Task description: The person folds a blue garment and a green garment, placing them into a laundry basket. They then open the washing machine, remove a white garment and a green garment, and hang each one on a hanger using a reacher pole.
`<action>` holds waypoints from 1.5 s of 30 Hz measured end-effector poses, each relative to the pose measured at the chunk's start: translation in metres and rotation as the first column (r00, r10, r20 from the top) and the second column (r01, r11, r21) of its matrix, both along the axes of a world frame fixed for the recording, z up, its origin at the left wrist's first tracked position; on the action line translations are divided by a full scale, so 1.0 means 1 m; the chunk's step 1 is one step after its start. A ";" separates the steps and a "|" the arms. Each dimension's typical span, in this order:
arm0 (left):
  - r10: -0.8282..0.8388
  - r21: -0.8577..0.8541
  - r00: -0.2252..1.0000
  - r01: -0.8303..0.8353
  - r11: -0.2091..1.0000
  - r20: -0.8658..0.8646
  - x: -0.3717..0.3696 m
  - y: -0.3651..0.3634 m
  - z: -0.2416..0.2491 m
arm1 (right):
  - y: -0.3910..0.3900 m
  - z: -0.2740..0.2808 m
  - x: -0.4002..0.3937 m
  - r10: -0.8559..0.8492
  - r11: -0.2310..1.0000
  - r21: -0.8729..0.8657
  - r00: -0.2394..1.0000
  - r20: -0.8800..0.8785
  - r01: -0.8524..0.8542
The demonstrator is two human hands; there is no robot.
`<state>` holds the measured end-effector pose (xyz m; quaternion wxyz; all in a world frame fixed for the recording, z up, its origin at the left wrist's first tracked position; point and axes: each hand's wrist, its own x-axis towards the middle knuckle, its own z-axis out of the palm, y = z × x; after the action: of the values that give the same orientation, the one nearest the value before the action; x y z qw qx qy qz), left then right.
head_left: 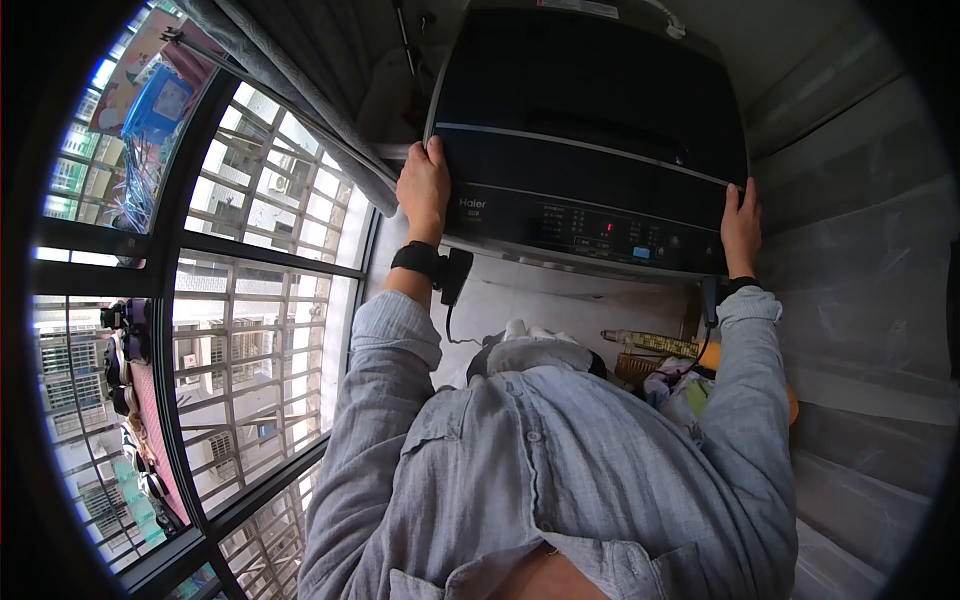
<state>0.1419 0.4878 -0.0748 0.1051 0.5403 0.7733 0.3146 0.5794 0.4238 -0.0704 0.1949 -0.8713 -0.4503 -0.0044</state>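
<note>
A dark Haier washing machine (590, 170) stands in front of me with its lid down. Its control panel (610, 228) shows a small red digit and a lit blue button. My left hand (424, 188) rests against the machine's front left edge, fingers together and wrapped on the side. On the opposite side, my right hand (741, 222) lies along the front right edge with its fingers apart. Both wrists carry black straps, and a dark device with a cable hangs at each.
Barred windows (270, 160) line the left, with a grey curtain (310, 110) beside the machine. Several shoes (125, 390) sit beyond the glass. A woven basket (635, 368) and colourful bags (685, 390) are on the floor below. A pale wall (860, 270) is on the right.
</note>
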 end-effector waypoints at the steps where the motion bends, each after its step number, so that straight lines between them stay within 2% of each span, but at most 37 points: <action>1: 0.001 -0.002 1.000 -0.001 1.000 0.002 0.000 0.000 0.000 | 0.000 0.000 0.000 -0.001 1.000 -0.003 1.000 0.003 0.001; 45: -0.009 -0.008 1.000 0.009 1.000 0.024 0.000 0.000 0.002 | 0.001 -0.004 0.003 0.001 1.000 -0.015 1.000 -0.005 -0.001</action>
<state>0.1416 0.4875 -0.0725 0.1179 0.5396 0.7708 0.3174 0.5826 0.4249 -0.0747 0.1896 -0.8724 -0.4504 0.0010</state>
